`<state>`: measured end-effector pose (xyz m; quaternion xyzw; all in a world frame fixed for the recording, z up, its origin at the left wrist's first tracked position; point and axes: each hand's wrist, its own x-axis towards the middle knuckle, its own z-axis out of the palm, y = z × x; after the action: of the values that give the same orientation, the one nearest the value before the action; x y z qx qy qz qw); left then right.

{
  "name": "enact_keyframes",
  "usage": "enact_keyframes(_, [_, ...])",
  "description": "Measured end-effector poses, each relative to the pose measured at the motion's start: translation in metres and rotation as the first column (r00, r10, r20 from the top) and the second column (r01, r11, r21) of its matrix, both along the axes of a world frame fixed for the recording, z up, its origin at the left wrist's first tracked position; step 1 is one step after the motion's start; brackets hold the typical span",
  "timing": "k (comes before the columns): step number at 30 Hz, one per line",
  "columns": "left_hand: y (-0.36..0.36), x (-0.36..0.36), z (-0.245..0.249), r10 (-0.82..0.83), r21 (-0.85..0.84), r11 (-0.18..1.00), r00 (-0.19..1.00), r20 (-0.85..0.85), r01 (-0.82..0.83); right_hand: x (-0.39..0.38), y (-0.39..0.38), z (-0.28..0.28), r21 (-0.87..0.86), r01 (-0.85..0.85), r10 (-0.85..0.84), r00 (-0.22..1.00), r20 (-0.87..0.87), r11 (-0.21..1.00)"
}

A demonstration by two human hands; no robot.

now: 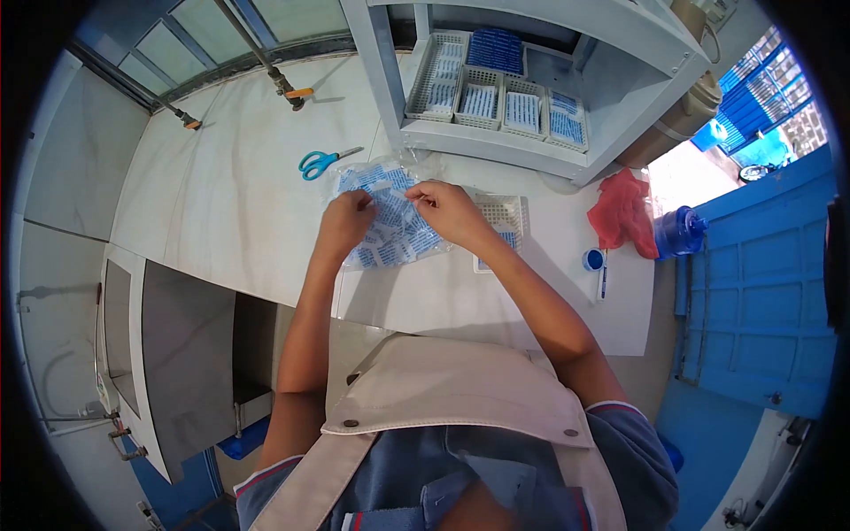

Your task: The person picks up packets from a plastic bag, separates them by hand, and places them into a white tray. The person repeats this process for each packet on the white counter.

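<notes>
A clear plastic bag (398, 232) full of small white packets with blue print lies on the white table. My left hand (350, 217) is closed over its left part, the fingers pinching the plastic. On the other side my right hand (445, 211) pinches the bag too, thumb and forefinger together. What exactly sits between the fingertips is too small to make out. Blue-handled scissors (320, 163) rest just beyond the bag, to the left. Partly behind my right forearm stands a white perforated basket (506, 205) with some printed packets in it.
A white shelf (496, 159) at the back holds several baskets of packets, among them a small basket (524, 113). A blue-rimmed jar (593, 259), a marker (603, 281), a red plastic bag (622, 211) and a blue water bottle (680, 232) are on the right. Taps with orange handles (299, 93) stand back left.
</notes>
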<state>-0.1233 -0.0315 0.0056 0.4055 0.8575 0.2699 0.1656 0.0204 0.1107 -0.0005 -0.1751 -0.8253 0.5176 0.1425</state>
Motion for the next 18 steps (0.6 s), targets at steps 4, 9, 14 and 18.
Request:
enact_keyframes(4, [-0.019, -0.014, 0.002, 0.080, 0.130, 0.988, 0.996, 0.048, -0.086, -0.012, -0.007, -0.002, -0.013, 0.030, -0.032, 0.993, -0.112, 0.999])
enact_keyframes(9, [-0.027, -0.008, 0.005, 0.066, 0.323, 0.924, 0.919, 0.389, -0.203, -0.035, -0.019, -0.015, 0.021, 0.025, -0.021, 0.985, -0.171, 0.999])
enact_keyframes(14, [-0.030, -0.014, -0.006, 0.117, 0.334, 0.890, 0.863, 0.491, -0.310, -0.053, -0.014, -0.020, -0.181, -0.040, 0.023, 0.995, -0.097, 0.983])
enact_keyframes(18, [-0.033, -0.012, -0.013, 0.110, 0.376, 0.840, 0.801, 0.588, -0.392, -0.056, -0.013, -0.020, -0.347, -0.017, -0.019, 0.995, -0.101, 0.938])
